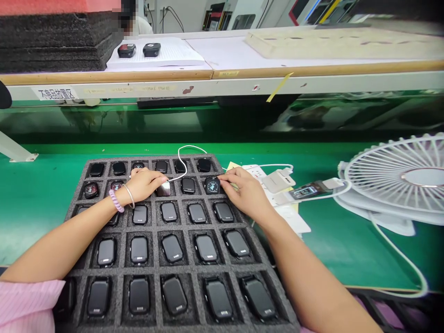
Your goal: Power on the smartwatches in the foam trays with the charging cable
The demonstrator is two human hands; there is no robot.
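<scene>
A dark grey foam tray with square compartments lies in front of me, holding black smartwatch bodies without straps. My left hand is closed at the second row from the back, its fingertips gripping the pale, shiny head of a white charging cable over one compartment. The cable loops up and away to the right. On the right side of the same row, my right hand pinches the edge of a smartwatch with a lit screen. Another lit smartwatch sits at that row's left end. My left forearm covers some compartments.
Right of the tray are a white power strip, a white plug-in charger and a clear-cased device. A white fan stands at far right. The shelf ahead bears black foam and two small black devices.
</scene>
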